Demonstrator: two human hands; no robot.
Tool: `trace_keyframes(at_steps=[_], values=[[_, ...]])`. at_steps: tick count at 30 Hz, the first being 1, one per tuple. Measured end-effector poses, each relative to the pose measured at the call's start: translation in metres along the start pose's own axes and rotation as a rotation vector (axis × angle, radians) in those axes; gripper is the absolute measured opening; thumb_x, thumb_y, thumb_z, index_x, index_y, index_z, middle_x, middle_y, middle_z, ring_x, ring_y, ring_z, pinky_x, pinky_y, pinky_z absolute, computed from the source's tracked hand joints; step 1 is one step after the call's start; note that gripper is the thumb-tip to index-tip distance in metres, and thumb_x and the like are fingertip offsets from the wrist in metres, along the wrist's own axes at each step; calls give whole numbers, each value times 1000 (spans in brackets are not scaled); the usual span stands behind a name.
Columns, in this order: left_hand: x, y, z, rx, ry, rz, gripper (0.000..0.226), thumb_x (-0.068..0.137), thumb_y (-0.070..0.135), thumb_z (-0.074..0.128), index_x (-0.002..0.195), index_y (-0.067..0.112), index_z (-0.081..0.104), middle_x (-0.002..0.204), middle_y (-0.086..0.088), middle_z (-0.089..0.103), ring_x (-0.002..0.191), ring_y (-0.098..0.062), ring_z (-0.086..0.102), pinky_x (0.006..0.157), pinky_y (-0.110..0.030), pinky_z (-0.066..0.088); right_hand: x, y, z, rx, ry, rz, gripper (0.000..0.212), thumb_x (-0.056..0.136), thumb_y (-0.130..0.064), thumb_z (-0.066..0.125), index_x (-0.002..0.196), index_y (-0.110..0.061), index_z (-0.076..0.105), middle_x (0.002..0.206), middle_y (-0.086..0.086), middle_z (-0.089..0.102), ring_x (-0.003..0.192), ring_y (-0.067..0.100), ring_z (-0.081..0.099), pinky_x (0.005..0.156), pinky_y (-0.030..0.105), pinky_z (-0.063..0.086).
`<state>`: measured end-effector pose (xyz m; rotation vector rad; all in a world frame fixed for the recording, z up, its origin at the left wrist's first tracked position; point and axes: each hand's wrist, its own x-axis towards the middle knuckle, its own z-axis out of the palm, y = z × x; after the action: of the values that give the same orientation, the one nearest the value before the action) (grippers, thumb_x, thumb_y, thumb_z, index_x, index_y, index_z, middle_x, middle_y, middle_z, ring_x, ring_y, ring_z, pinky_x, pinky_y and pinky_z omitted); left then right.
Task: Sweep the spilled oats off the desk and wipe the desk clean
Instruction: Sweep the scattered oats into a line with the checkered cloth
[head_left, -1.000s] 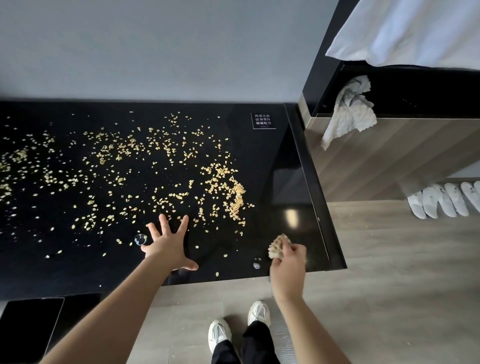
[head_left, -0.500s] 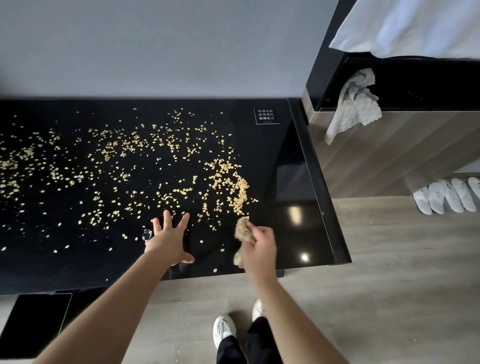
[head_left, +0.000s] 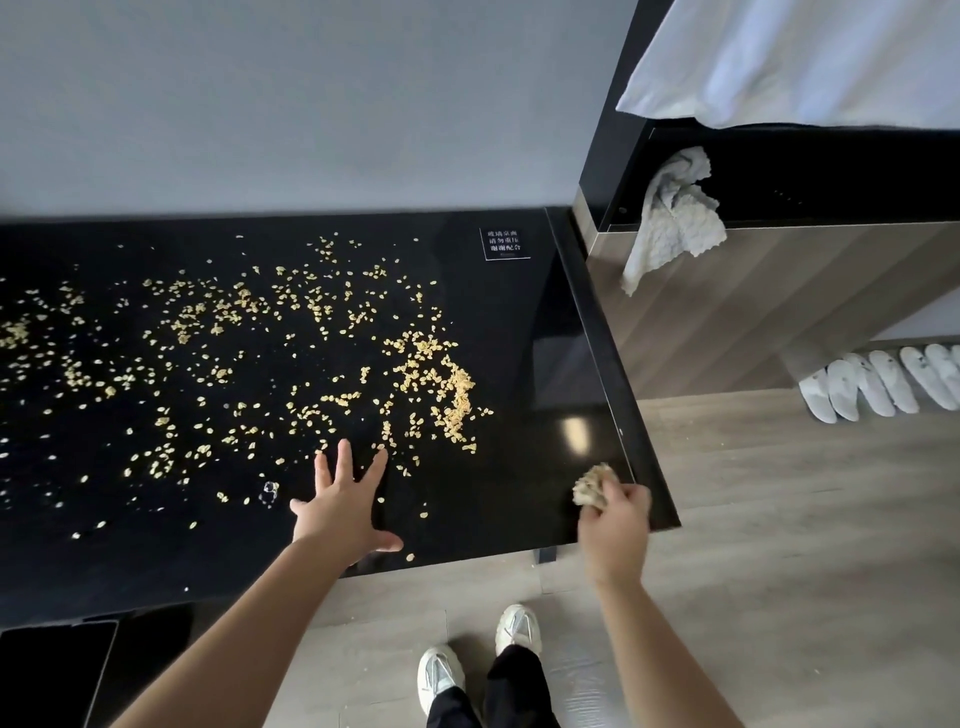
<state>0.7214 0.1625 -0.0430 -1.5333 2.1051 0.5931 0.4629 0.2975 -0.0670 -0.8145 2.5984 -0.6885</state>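
Observation:
Yellow oats (head_left: 291, 364) lie scattered across the glossy black desk (head_left: 524, 332), thickest in a heap (head_left: 447, 389) right of centre. My left hand (head_left: 345, 506) rests flat on the desk near its front edge, fingers spread, just below the oats. My right hand (head_left: 615, 519) is closed on a crumpled tan cloth (head_left: 592, 484) at the desk's front right corner, well to the right of the heap.
A small sign (head_left: 505, 244) lies at the desk's back right. A grey rag (head_left: 670, 218) hangs over a wooden cabinet (head_left: 779, 301) to the right, with white slippers (head_left: 878, 387) below it. My shoes (head_left: 478, 660) stand on the wood floor. A dark screen (head_left: 47, 670) sits lower left.
My right hand with the cloth swung left toward the oat heap, then back right to the desk's front right corner. My left hand has stayed flat in place.

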Motion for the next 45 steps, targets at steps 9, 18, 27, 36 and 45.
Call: trace_keyframes(at_steps=[9, 18, 27, 36, 45], values=[[0, -8, -2, -5, 119, 44, 101, 78, 58, 68, 151, 38, 1, 160, -3, -11, 147, -31, 0, 107, -54, 38, -16, -74, 28, 239, -270, -229, 32, 91, -7, 61, 123, -8, 66, 102, 0, 49, 86, 10, 55, 72, -3, 36], [42, -15, -18, -68, 105, -48, 113, 72, 64, 69, 151, 35, -7, 158, -8, -18, 146, -35, -12, 108, -67, 22, 48, -94, 41, 107, -61, -116, 45, 92, -8, 59, 136, -11, 54, 124, 8, 46, 96, 20, 59, 93, 20, 41], [59, -33, -18, -87, 187, -22, 100, 75, 67, 63, 149, 45, 0, 159, 1, -17, 147, -28, -13, 108, -67, 23, -5, -163, 115, 215, -327, -376, 46, 94, -12, 57, 139, -16, 51, 116, -1, 44, 90, 7, 52, 86, 14, 45], [93, -39, -48, -148, 107, -96, 124, 62, 63, 77, 147, 47, -12, 157, 0, -25, 145, -32, -20, 101, -77, 17, 97, -137, 54, 248, -44, -241, 30, 92, -8, 58, 121, -13, 65, 111, 2, 53, 88, 11, 57, 72, 9, 43], [102, -41, -54, -171, 121, -79, 115, 64, 61, 77, 147, 49, -1, 158, 2, -20, 146, -31, -16, 100, -77, 19, 65, -201, 125, 93, -292, -519, 26, 95, -16, 54, 118, -10, 65, 109, 0, 46, 84, 8, 49, 75, 13, 43]])
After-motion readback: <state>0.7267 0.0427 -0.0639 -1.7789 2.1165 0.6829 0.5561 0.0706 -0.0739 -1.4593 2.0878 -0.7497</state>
